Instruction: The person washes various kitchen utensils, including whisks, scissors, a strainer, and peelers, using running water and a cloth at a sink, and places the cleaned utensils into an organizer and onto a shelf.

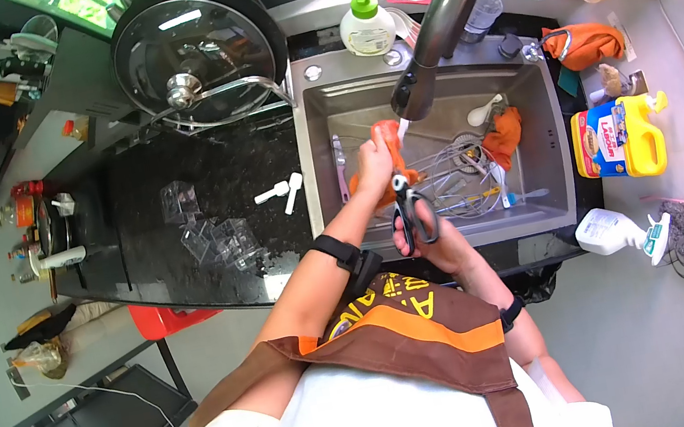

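Brown apron (365,344) with an orange band: nearest the camera, below both sets of fingers. Yellow lettering starts with "A"; the rest is folded and cannot be read in full.

Left to right:

1. Clear plastic containers (230,242): several, on the black counter (176,284), well to the left of the left fingers. Overlap prevents an exact count.
2. Lidded pan (195,52): one, beyond and to the left of the left fingers.
3. White plastic implements (271,193): two, between the containers and the left fingers.
4. Left hand (373,170): fingers narrow, closed on one orange cloth (386,134) over the sink (420,83). Pump bottle (367,31), green top: beyond these fingers; label too small to read.
5. Scissors (404,202): one pair, above the near part of the sink, held in the right fingers. Long axis runs away from the wearer; black handle loops are nearest, pivot just beside the orange cloth. Blade tips cannot be made out.
6. Right hand (446,245): fingers curled around the loops.
7. Faucet (416,91): one, beyond the fingers, water running.
8. White spoon (485,110): one, beyond and to the right of the right fingers. Second orange cloth (503,137) lies near it.
9. Yellow jug (642,135): one, right of the right fingers, marked "LABOUR".
10. Spray bottle (610,230): one, nearer than the jug; label unreadable.
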`<state>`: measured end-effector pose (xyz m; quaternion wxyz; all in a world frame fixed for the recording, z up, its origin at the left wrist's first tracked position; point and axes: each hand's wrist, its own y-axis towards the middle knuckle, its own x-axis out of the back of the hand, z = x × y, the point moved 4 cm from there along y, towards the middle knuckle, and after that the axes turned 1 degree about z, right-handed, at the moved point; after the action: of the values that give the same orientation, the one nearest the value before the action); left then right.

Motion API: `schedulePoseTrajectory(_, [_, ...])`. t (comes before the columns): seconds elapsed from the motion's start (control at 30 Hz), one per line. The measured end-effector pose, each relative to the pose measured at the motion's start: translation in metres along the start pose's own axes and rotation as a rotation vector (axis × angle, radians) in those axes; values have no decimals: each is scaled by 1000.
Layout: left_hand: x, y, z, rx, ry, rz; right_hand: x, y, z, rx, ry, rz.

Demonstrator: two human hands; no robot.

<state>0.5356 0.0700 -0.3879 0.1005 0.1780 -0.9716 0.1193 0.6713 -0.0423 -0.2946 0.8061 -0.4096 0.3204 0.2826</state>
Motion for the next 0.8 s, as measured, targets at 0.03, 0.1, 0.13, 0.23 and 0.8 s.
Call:
schedulePoseTrajectory(0.03, [7,17,34,185,23,27,-7,-4,6,-17,3,74])
schedulePoseTrajectory(0.1, [37,7,-1,288,-316,72,-6,-12,16,44,-217,-75])
schedulePoseTrajectory(0.13, [44,9,6,355,-430,152,4,-7,22,92,-264,-192])
schedulePoseTrajectory(0.23, [46,-23,-33,465,-697,326,25,25,42,205,-165,-467])
schedulePoseTrajectory(0.8, [67,-65,-13,154,-200,183,-27,19,46,688,-1452,-700])
